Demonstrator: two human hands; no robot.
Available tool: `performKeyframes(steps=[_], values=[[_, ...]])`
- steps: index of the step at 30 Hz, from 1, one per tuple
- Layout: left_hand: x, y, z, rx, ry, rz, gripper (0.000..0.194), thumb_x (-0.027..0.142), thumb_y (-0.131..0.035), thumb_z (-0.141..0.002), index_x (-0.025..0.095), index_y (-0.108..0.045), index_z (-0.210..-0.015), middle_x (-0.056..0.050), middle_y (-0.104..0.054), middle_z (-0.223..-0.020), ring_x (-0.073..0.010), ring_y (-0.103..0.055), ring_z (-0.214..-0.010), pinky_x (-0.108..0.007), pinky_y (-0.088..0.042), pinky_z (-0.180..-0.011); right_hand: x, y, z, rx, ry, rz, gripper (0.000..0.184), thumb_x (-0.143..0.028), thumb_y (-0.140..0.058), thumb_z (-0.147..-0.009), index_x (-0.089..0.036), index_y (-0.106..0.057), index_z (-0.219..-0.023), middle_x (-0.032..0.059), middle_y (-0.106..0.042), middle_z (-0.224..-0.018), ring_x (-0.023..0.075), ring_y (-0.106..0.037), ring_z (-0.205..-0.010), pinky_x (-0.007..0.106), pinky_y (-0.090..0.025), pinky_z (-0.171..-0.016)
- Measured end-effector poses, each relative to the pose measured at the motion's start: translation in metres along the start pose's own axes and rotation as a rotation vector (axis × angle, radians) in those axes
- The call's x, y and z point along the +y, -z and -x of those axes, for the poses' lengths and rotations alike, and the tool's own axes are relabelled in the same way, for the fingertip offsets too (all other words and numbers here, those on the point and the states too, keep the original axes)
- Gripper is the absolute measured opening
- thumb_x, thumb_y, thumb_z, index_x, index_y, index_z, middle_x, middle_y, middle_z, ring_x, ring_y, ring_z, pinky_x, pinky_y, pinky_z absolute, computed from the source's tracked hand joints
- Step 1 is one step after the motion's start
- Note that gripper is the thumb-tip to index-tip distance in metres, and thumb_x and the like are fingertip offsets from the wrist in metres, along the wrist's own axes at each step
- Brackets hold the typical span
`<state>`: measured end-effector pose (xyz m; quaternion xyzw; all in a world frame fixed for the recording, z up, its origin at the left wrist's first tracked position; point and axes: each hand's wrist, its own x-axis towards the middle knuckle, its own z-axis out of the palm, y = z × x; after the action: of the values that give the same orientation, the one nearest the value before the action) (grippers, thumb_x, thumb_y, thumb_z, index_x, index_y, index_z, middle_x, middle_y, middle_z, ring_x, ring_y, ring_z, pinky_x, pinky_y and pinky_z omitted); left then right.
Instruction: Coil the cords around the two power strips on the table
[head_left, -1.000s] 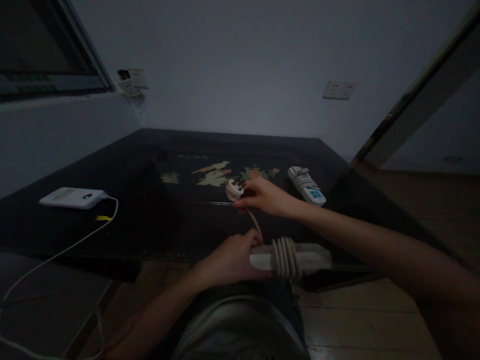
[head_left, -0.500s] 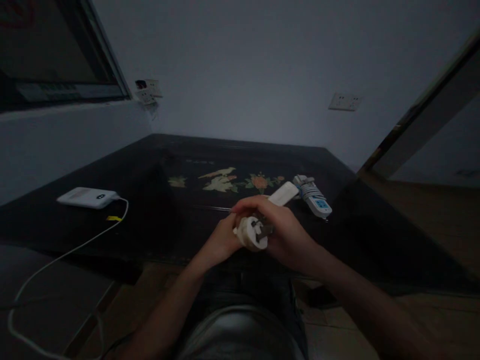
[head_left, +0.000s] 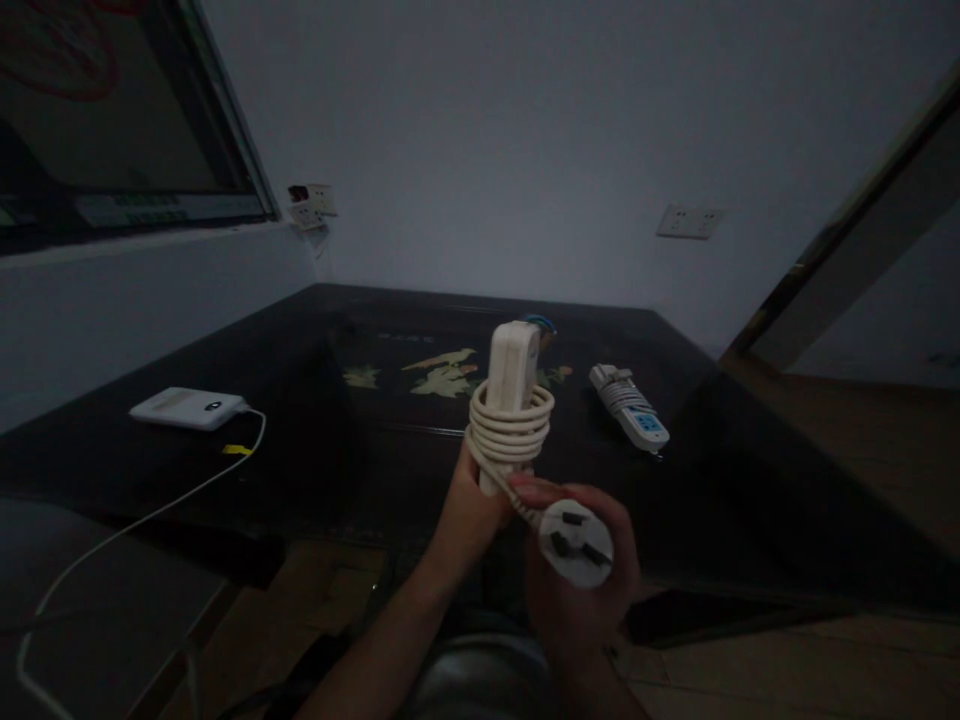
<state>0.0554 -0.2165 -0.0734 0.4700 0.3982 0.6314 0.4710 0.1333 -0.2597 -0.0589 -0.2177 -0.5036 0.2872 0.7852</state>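
Note:
My left hand (head_left: 469, 505) grips the lower end of a cream power strip (head_left: 511, 370) and holds it upright over the near edge of the dark table (head_left: 315, 400). The strip's cord (head_left: 511, 428) is coiled several times round its middle. My right hand (head_left: 577, 590) is closed round the round white plug (head_left: 576, 542) at the cord's end, prongs facing the camera, just below and right of the strip.
A second white power strip with a blue label (head_left: 630, 418) lies on the table at the right. A white power bank (head_left: 187, 408) with a white cable (head_left: 150, 515) lies at the left. Wall sockets (head_left: 690, 220) sit on the back wall, more (head_left: 313, 203) by the window.
The strip has been turned upright in my left hand, showing the wound cord. My right hand has brought the plug down and toward me.

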Motion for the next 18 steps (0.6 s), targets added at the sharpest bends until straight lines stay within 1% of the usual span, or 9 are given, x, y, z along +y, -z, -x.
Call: performKeyframes(steps=[1, 2, 3, 5, 7, 10, 14, 16, 18], values=[[0.001, -0.001, -0.001, 0.023, -0.010, -0.020, 0.037, 0.027, -0.078, -0.056, 0.017, -0.058, -0.086, -0.006, -0.066, -0.089, -0.0236, -0.063, -0.092, -0.036, -0.047, -0.088, 0.002, 0.002, 0.002, 0.077, -0.034, 0.002, 0.034, -0.010, -0.069, -0.074, -0.026, -0.060, -0.103, 0.0001, -0.074, -0.085, 0.0197, -0.071, -0.077, 0.037, -0.058, -0.072], [0.002, -0.002, -0.001, 0.047, -0.019, -0.041, 0.037, 0.026, -0.078, -0.056, 0.018, -0.057, -0.085, -0.005, -0.065, -0.087, -0.0240, -0.062, -0.094, -0.036, -0.046, -0.090, 0.004, 0.004, 0.003, 0.116, -0.064, -0.009, 0.033, -0.010, -0.069, -0.074, -0.025, -0.060, -0.102, -0.0002, -0.074, -0.082, 0.0200, -0.071, -0.076, 0.036, -0.058, -0.070], [0.004, -0.003, -0.002, 0.069, -0.030, -0.054, 0.037, 0.025, -0.078, -0.056, 0.018, -0.056, -0.086, -0.005, -0.065, -0.085, -0.0237, -0.062, -0.095, -0.036, -0.046, -0.090, 0.004, 0.006, 0.004, 0.120, -0.084, -0.028, 0.032, -0.010, -0.068, -0.074, -0.025, -0.060, -0.101, -0.0004, -0.073, -0.080, 0.0203, -0.071, -0.077, 0.036, -0.058, -0.068], [0.007, -0.002, -0.003, 0.090, -0.057, -0.049, 0.039, 0.024, -0.076, -0.060, 0.019, -0.053, -0.091, -0.004, -0.065, -0.089, -0.0218, -0.062, -0.095, -0.034, -0.046, -0.088, 0.004, 0.007, 0.006, 0.069, -0.093, -0.071, 0.031, -0.011, -0.067, -0.074, -0.026, -0.060, -0.100, -0.0007, -0.073, -0.078, 0.0211, -0.071, -0.078, 0.036, -0.058, -0.066], [0.009, 0.000, -0.004, 0.069, -0.087, -0.036, 0.043, 0.023, -0.075, -0.062, 0.019, -0.052, -0.097, -0.005, -0.065, -0.097, -0.0198, -0.063, -0.093, -0.031, -0.047, -0.085, 0.004, 0.006, 0.009, 0.019, -0.106, -0.087, 0.031, -0.011, -0.068, -0.073, -0.026, -0.060, -0.099, -0.0006, -0.072, -0.078, 0.0210, -0.071, -0.077, 0.035, -0.058, -0.066], [0.008, 0.005, -0.008, 0.056, -0.102, -0.058, 0.045, 0.024, -0.075, -0.062, 0.017, -0.052, -0.099, -0.006, -0.066, -0.099, -0.0186, -0.063, -0.091, -0.029, -0.047, -0.082, 0.007, 0.004, 0.012, 0.021, -0.148, -0.072, 0.034, -0.012, -0.071, -0.071, -0.026, -0.059, -0.099, -0.0002, -0.072, -0.079, 0.0194, -0.070, -0.073, 0.032, -0.056, -0.062], [0.001, 0.011, -0.011, 0.052, -0.032, -0.069, 0.049, 0.027, -0.078, -0.060, 0.016, -0.055, -0.102, -0.005, -0.067, -0.092, -0.0165, -0.063, -0.082, -0.026, -0.047, -0.074, 0.012, 0.007, 0.009, 0.145, -0.195, -0.083, 0.031, -0.010, -0.071, -0.070, -0.024, -0.057, -0.094, -0.0039, -0.069, -0.069, 0.0153, -0.067, -0.065, 0.026, -0.053, -0.057], [-0.005, 0.012, -0.011, 0.025, 0.034, -0.012, 0.047, 0.030, -0.077, -0.062, 0.017, -0.056, -0.102, -0.003, -0.067, -0.087, -0.0147, -0.062, -0.073, -0.024, -0.047, -0.066, 0.013, 0.012, 0.006, 0.183, -0.243, -0.087, 0.032, -0.009, -0.071, -0.070, -0.024, -0.057, -0.094, -0.0047, -0.068, -0.067, 0.0150, -0.068, -0.068, 0.024, -0.052, -0.056], [-0.010, 0.011, -0.009, 0.001, 0.091, 0.040, 0.045, 0.032, -0.077, -0.064, 0.017, -0.058, -0.101, -0.003, -0.067, -0.083, -0.0139, -0.061, -0.068, -0.023, -0.047, -0.061, 0.013, 0.017, 0.000, 0.194, -0.264, -0.067, 0.034, -0.008, -0.072, -0.068, -0.024, -0.057, -0.095, -0.0041, -0.069, -0.068, 0.0158, -0.069, -0.070, 0.024, -0.052, -0.056]])
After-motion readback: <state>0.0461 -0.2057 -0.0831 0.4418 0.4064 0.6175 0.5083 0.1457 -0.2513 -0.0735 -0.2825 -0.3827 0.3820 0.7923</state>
